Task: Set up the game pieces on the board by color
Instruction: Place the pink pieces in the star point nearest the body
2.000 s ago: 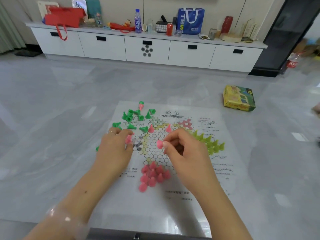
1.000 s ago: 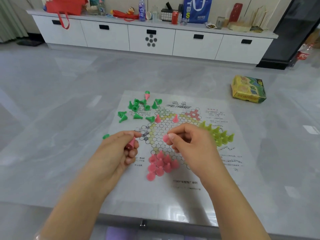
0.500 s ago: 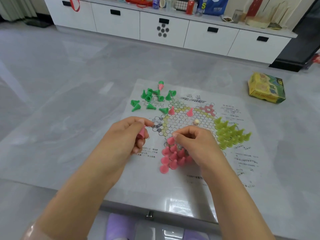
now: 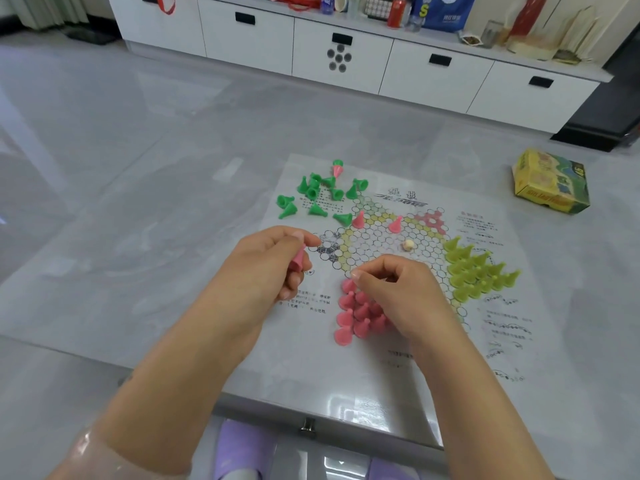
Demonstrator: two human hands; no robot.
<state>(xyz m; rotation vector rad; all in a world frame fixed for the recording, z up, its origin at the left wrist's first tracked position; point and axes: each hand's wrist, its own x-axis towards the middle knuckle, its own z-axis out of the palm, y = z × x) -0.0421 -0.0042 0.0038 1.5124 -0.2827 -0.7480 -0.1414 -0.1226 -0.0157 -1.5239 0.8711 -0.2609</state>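
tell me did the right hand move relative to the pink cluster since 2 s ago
Yes. The right hand came toward the person, from above the board's middle down onto the pink cluster, fingertips now at its top piece.

Board sheet (image 4: 398, 341) lies flat on counter (image 4: 104, 271). One piece cluster (image 4: 318, 195) at sheet's far-left corner, another (image 4: 478, 271) at right edge, third (image 4: 356, 313) near-centre, under right hand (image 4: 401, 296). Left hand (image 4: 263, 268) just left of it. Box (image 4: 550, 181) on counter, far right. Cabinet (image 4: 346, 53) behind.
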